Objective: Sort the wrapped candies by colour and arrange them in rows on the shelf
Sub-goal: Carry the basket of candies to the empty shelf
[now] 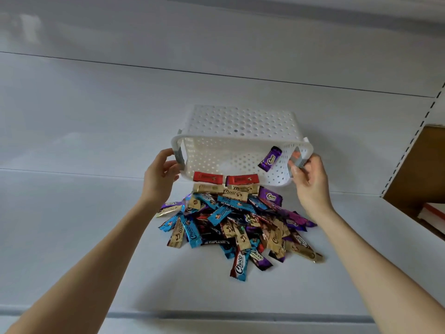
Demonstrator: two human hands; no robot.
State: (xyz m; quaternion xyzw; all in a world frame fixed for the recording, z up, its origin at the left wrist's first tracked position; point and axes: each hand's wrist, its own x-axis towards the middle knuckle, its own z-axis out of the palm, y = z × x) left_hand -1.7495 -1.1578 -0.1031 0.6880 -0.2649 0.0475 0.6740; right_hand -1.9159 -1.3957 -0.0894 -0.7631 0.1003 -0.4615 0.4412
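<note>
A white perforated basket [231, 124] hangs tipped toward me above the shelf, its opening facing down and forward. My left hand [160, 175] grips its left handle and my right hand [309, 179] grips its right handle. One purple candy [269, 158] is still inside by the right wall. Two red candies [242, 179] are dropping from the lower rim. Below lies a mixed pile of wrapped candies [238, 225] in blue, gold, purple, red and dark wrappers on the white shelf [72, 225].
The shelf's front edge [216, 317] runs across the bottom of the view. A perforated upright [414, 141] bounds the shelf on the right, with a brown cardboard box [419, 169] beyond it. The white back panel [120, 104] rises behind the basket.
</note>
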